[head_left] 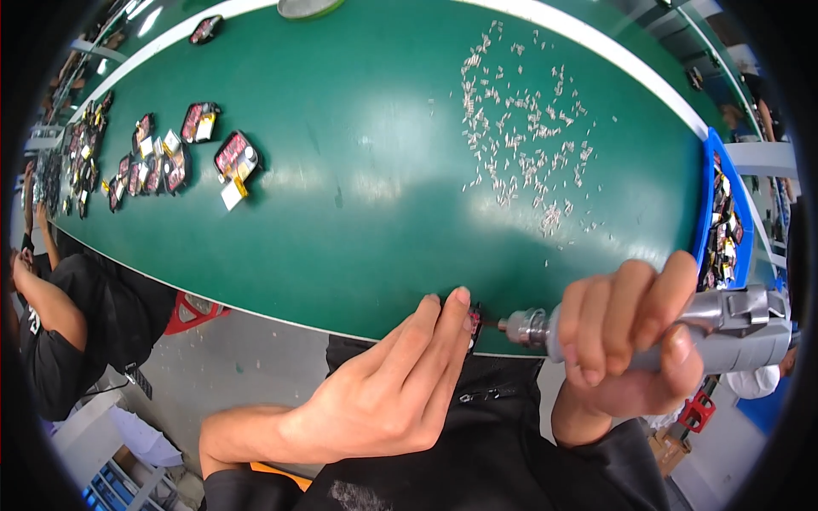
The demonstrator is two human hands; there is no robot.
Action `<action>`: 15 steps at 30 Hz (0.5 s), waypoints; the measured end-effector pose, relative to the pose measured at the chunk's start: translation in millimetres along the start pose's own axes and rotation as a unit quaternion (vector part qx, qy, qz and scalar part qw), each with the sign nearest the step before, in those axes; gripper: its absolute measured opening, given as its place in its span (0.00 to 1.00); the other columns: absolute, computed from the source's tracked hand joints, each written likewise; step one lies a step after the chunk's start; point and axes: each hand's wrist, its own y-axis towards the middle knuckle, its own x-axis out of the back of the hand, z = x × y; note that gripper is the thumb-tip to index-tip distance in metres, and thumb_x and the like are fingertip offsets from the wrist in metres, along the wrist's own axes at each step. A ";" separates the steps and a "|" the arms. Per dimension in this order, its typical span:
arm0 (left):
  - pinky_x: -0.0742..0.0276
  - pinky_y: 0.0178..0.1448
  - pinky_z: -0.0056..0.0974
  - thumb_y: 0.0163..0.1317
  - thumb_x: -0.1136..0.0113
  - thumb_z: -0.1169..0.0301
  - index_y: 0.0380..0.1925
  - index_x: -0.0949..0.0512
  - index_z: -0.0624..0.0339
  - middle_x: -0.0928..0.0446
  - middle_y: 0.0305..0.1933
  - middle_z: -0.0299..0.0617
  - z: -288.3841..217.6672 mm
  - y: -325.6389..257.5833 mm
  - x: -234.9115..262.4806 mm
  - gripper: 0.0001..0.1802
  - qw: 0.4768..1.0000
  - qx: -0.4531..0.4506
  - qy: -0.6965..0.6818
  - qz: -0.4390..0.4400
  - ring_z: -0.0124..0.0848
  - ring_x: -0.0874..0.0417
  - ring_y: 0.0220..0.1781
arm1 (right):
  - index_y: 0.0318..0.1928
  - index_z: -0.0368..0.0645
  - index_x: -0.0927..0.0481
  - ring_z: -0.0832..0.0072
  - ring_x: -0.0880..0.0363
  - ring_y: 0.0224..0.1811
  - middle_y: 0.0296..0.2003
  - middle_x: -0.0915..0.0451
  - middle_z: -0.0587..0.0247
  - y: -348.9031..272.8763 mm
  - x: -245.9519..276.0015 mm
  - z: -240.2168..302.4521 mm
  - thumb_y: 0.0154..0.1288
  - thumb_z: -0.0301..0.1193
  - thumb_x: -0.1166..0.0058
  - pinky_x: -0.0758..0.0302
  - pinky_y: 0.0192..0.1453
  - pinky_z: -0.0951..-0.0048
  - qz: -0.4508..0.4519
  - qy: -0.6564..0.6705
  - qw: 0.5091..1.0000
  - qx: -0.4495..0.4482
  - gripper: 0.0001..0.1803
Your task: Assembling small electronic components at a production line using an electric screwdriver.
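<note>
At the table's near edge, my left hand (388,387) is closed around a small black device with a red circuit board (475,329). Most of the device is hidden behind the fingers. My right hand (626,336) is wrapped around a grey electric screwdriver (745,341), held level with its tip pointing left at the device. Whether the tip touches it I cannot tell. Beyond both hands, many small silvery pieces, like tiny screws (528,128), lie scattered over the green tabletop (366,187).
Several black devices with red boards and white-and-yellow parts (236,162) lie at the left. A blue bin (705,204) of similar devices stands at the right. A round dish (307,7) is at the far edge. Another person (77,315) sits at the left.
</note>
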 end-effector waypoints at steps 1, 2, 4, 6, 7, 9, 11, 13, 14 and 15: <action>0.20 0.49 0.36 0.44 0.44 0.75 0.37 0.20 0.78 0.21 0.47 0.61 1.2 4.5 2.4 0.19 0.999 0.009 -0.036 0.010 0.44 0.20 0.45 | 0.29 0.44 0.38 0.80 0.38 0.12 0.17 0.35 0.68 4.1 -1.9 1.0 0.64 0.34 0.53 0.33 0.23 0.74 0.007 -0.006 1.000 -0.009 0.11; 0.20 0.48 0.37 0.41 0.43 0.77 0.37 0.20 0.78 0.21 0.47 0.61 0.5 9.2 5.3 0.20 0.997 0.016 -0.073 0.018 0.45 0.20 0.44 | 0.27 0.43 0.37 0.78 0.37 0.11 0.16 0.33 0.66 6.0 -1.9 4.8 0.63 0.33 0.52 0.33 0.21 0.73 0.013 -0.016 1.000 -0.016 0.12; 0.22 0.51 0.35 0.47 0.44 0.72 0.36 0.19 0.75 0.21 0.46 0.60 -3.2 13.4 23.4 0.19 0.999 0.002 -0.033 0.000 0.44 0.20 0.46 | 0.31 0.37 0.25 0.69 0.24 0.24 0.24 0.22 0.55 6.6 -7.5 27.2 0.59 0.23 0.44 0.27 0.29 0.69 0.059 0.018 0.996 -0.060 0.04; 0.23 0.55 0.41 0.47 0.45 0.75 0.43 0.21 0.74 0.24 0.52 0.60 -2.3 4.4 28.8 0.21 0.998 0.008 -0.009 0.057 0.45 0.21 0.48 | 0.26 0.38 0.27 0.67 0.27 0.23 0.21 0.26 0.56 21.2 -17.0 32.9 0.58 0.28 0.43 0.29 0.32 0.63 0.122 -0.110 0.974 -0.159 0.09; 0.28 0.63 0.44 0.50 0.46 0.74 0.50 0.27 0.78 0.27 0.57 0.62 -9.6 -7.5 28.1 0.26 0.997 0.051 -0.050 0.025 0.50 0.26 0.60 | 0.27 0.37 0.26 0.64 0.25 0.28 0.26 0.23 0.55 29.9 -27.9 39.1 0.60 0.26 0.46 0.28 0.39 0.61 0.149 -0.095 0.970 -0.164 0.07; 0.27 0.61 0.43 0.53 0.46 0.73 0.49 0.26 0.77 0.28 0.58 0.61 -8.5 -5.5 15.0 0.24 0.997 0.037 -0.061 0.010 0.49 0.25 0.58 | 0.31 0.41 0.30 0.79 0.37 0.20 0.20 0.33 0.66 17.7 -14.1 12.7 0.63 0.30 0.46 0.38 0.28 0.75 0.169 -0.128 0.973 -0.086 0.08; 0.26 0.60 0.42 0.55 0.46 0.73 0.50 0.26 0.75 0.28 0.58 0.59 -11.7 -3.5 12.1 0.23 0.997 0.040 -0.068 0.007 0.47 0.25 0.57 | 0.29 0.41 0.31 0.80 0.35 0.21 0.20 0.31 0.64 -0.3 -7.2 0.0 0.64 0.30 0.46 0.37 0.27 0.76 0.077 -0.020 0.981 -0.176 0.10; 0.26 0.59 0.42 0.56 0.47 0.73 0.51 0.26 0.75 0.27 0.58 0.59 -14.9 -7.0 15.3 0.22 0.998 0.040 -0.057 -0.002 0.47 0.25 0.57 | 0.29 0.41 0.31 0.79 0.35 0.20 0.20 0.32 0.64 -4.3 -7.8 -4.6 0.65 0.31 0.46 0.37 0.27 0.76 0.066 -0.003 0.985 -0.162 0.11; 0.26 0.59 0.41 0.56 0.47 0.73 0.51 0.26 0.74 0.27 0.58 0.58 -14.4 -8.6 16.4 0.22 0.998 0.043 -0.055 -0.004 0.47 0.25 0.57 | 0.29 0.41 0.31 0.79 0.36 0.20 0.20 0.32 0.64 -4.0 -8.6 -6.9 0.65 0.31 0.46 0.37 0.27 0.77 0.048 0.017 0.986 -0.159 0.11; 0.26 0.59 0.41 0.56 0.47 0.73 0.51 0.26 0.74 0.27 0.58 0.58 -13.9 -11.1 19.2 0.22 0.998 0.051 -0.043 -0.005 0.47 0.25 0.57 | 0.29 0.41 0.31 0.79 0.36 0.20 0.20 0.32 0.64 -2.8 -11.7 -9.3 0.65 0.31 0.46 0.37 0.27 0.77 0.061 0.023 0.985 -0.158 0.11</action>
